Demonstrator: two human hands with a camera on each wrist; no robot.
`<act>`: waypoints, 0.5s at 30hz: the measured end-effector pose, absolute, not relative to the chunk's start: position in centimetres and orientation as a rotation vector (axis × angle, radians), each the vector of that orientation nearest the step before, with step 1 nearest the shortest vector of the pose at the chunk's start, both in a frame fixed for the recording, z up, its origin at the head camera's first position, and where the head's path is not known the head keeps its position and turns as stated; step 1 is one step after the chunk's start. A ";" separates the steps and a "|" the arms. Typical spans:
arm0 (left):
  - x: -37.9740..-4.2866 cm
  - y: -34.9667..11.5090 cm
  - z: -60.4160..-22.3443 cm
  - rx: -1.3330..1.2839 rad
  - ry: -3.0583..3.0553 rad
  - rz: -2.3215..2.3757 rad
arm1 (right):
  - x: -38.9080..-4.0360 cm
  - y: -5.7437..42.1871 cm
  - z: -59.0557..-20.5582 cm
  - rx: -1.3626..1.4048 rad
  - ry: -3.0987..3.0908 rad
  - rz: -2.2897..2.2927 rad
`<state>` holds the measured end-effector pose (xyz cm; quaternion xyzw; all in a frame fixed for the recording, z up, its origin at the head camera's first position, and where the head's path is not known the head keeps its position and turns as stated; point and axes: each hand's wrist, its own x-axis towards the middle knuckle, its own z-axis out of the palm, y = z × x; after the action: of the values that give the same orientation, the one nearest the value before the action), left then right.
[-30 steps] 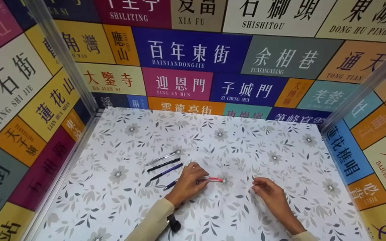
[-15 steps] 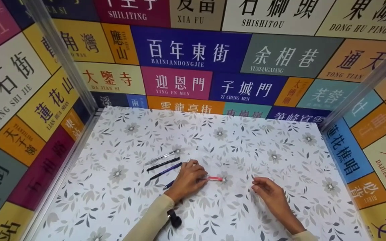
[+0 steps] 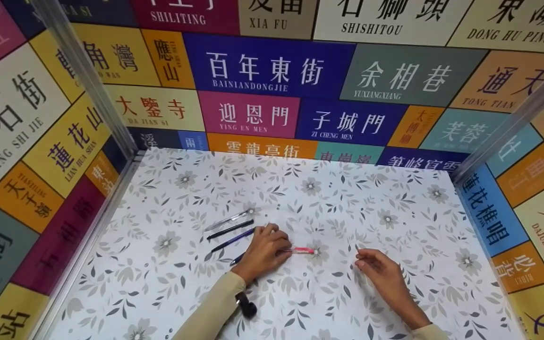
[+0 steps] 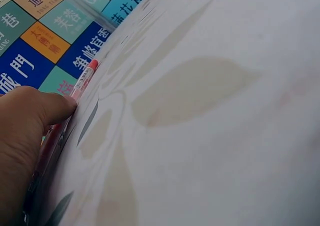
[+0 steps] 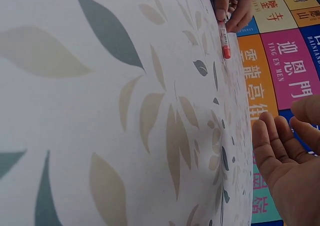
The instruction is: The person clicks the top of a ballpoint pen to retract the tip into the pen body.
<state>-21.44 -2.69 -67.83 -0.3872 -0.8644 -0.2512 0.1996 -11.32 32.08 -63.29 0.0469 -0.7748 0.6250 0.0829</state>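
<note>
My left hand (image 3: pixel 265 252) is low over the flowered tabletop and pinches a red pen (image 3: pixel 302 250), whose red end sticks out to the right. In the left wrist view the thumb (image 4: pixel 52 106) presses along the side of that pen (image 4: pixel 85 78). The right wrist view shows its red end (image 5: pixel 226 51) lying close over the cloth. A dark blue pen (image 3: pixel 238 258) is partly hidden under the left hand. My right hand (image 3: pixel 381 271) is off to the right, fingers loosely bent, holding nothing.
Left of the left hand, a clear pen (image 3: pixel 227 220), a black pen (image 3: pixel 230 230) and a blue pen (image 3: pixel 232 240) lie slanted in a row. Walls of coloured sign panels (image 3: pixel 272 66) enclose the table (image 3: pixel 347 198) at the back and both sides.
The left hand has shifted very slightly toward the back while keeping the red pen. My right hand holds its place. The head view has tilted a little.
</note>
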 end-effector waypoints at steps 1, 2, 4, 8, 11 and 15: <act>-21.5 -2.7 -67.9 -1.083 -2.410 -0.704 | -11.3 32.1 -63.3 0.132 -2.317 1.864; -21.5 -2.7 -67.9 -1.084 -2.404 -0.707 | -11.3 32.0 -63.2 0.124 -2.321 1.862; -21.5 -2.7 -68.0 -1.084 -2.402 -0.715 | -11.4 32.0 -63.2 0.113 -2.329 1.856; -21.5 -2.6 -67.9 -1.070 -2.424 -0.727 | -11.4 31.9 -63.1 0.113 -2.336 1.850; -21.3 -2.5 -67.7 -1.047 -2.443 -0.741 | -11.4 32.0 -63.1 0.121 -2.334 1.845; -21.0 -2.3 -67.2 -1.003 -2.481 -0.811 | -11.3 31.9 -63.1 0.127 -2.326 1.836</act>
<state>-21.01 -2.33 -67.17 -0.3535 -0.8740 -0.2858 0.1719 -11.35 31.93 -63.14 0.0426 -0.7813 0.6165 0.0876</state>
